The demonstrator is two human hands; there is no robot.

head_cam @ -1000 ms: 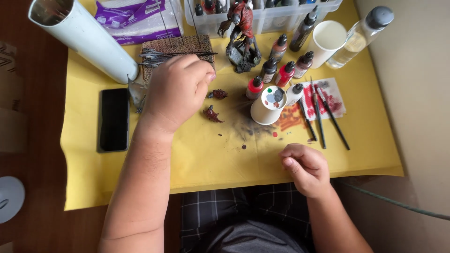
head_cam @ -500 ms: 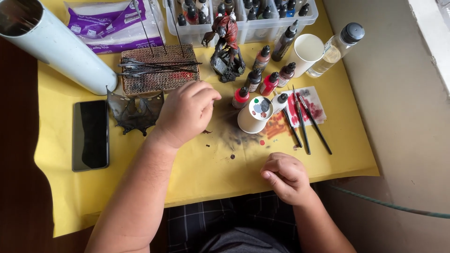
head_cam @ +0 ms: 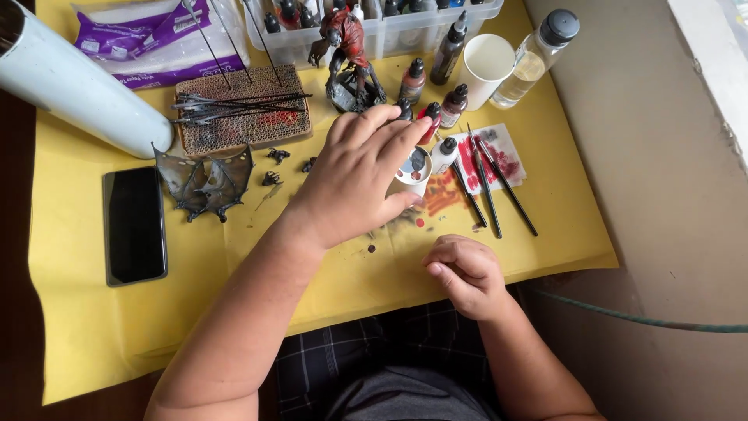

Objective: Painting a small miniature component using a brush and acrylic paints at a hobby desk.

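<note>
Purple-and-white plastic packet (head_cam: 148, 39) top left, dark-screened black phone (head_cam: 135, 226) left

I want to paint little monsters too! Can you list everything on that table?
Paper: one, yellow, covering the table.
Figure: one, dark with red, back centre.
Wings: one pair, grey, left of centre.
Phone: one, black, far left.
Tube: one, pale, back left.
Cardboard: one, brown, pins lying on it.
Bag: one, purple and clear, back left.
Bin: one, clear, holding bottles.
Paint bottles: several, dark caps, beside the figure.
Cup: one, white, back right.
Clear bottle: one, black cap.
Brushes: three, black, on a red-stained paper.
Left hand: over a small white pot.
Right hand: fisted, near edge.
</note>
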